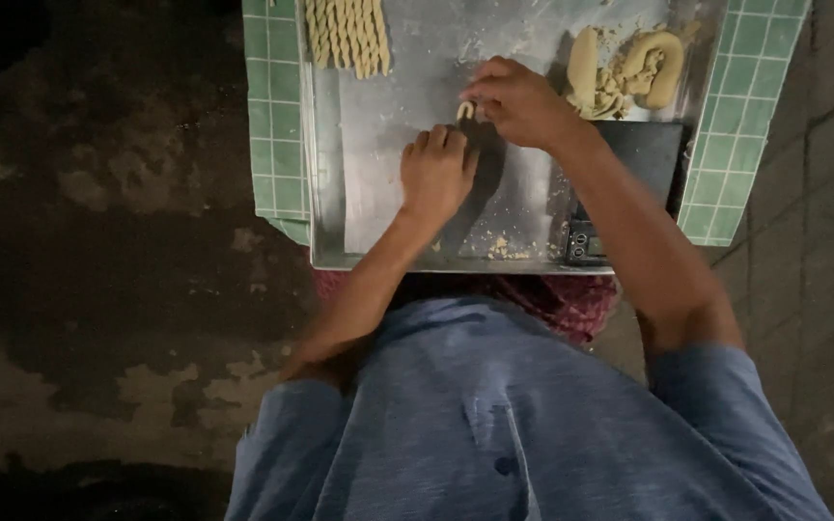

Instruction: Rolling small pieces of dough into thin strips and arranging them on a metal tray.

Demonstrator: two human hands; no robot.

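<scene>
Where both meet, dough strip between left hand and right hand.

A small black digital scale sits at the near right of the metal tray. Its narrow display panel faces the person, dim and greyish. No packages or signs show.

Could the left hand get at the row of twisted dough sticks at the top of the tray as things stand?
Probably yes. The left hand rests on the tray, and the bare metal between it and the dough sticks holds nothing. The right hand, pinching a small dough piece, sits off to the side.
</scene>
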